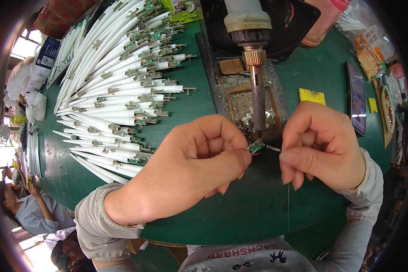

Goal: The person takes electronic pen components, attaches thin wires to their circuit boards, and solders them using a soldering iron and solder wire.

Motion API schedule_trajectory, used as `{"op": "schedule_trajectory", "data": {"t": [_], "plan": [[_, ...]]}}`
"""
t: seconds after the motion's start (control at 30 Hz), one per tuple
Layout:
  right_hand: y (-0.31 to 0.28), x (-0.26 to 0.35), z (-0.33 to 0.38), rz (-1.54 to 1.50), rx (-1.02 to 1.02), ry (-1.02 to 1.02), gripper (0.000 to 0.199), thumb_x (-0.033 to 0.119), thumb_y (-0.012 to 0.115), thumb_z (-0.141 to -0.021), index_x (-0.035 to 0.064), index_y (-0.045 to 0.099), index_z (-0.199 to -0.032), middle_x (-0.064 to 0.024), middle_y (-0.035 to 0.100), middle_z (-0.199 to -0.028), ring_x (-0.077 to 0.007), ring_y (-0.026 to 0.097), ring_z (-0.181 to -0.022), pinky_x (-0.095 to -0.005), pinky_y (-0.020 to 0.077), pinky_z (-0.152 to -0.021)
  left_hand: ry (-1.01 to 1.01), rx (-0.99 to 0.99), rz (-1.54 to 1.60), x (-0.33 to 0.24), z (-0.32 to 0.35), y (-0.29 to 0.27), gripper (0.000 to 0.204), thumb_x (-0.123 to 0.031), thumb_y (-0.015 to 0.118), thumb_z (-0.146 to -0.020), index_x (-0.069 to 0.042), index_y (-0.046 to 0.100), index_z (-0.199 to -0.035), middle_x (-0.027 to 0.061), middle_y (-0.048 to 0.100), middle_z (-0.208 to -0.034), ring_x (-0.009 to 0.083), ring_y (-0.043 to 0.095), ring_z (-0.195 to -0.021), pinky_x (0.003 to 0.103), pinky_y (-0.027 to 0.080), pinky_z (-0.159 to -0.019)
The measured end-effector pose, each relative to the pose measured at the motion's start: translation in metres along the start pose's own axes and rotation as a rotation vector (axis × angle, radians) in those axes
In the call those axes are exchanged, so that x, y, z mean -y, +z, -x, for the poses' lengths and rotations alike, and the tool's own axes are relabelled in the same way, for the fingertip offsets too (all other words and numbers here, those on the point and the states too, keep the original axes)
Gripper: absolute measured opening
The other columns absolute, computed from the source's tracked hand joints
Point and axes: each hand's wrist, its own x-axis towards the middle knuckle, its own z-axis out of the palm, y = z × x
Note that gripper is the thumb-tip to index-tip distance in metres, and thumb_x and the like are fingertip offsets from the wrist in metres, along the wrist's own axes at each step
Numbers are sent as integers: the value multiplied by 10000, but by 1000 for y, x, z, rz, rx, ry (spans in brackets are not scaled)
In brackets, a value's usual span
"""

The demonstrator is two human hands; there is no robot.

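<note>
My left hand (pixel 190 165) pinches a small green circuit board (pixel 256 146) between thumb and fingers, right under the tip of a fixed soldering iron (pixel 257 93). My right hand (pixel 319 147) is closed on a thin solder wire (pixel 274 148) that points at the board; the wire hangs down below the hand toward the table edge. The iron's tip touches the board's top edge over a metal-stained tray (pixel 245 111).
A large fan of white tubes with green boards at their ends (pixel 118 86) lies on the green table (pixel 240 213) at left. A yellow sponge (pixel 311 96) and a phone (pixel 357 97) sit at right. Other people (pixel 29 208) are at the lower left.
</note>
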Motion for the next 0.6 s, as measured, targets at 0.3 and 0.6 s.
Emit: {"op": "schedule_trajectory", "data": {"t": [0.3,0.6], "plan": [[6,-10,-3,244,-123,-177,126,67,555,-866,1,455,-901,-39,517,-712,-73,528,-566,-183,394,-469,57,27,118,-2,-2,-1,88,-49,555,-835,-43,498,-901,82,547,-692,76,462,-497,184,290,-415],[7,-14,-6,190,-132,-206,134,81,559,-869,3,455,-902,-57,497,-777,-90,538,-575,-193,408,-462,95,43,139,-1,-2,-4,76,-59,547,-841,-40,499,-897,98,566,-706,85,488,-501,190,303,-414]]}}
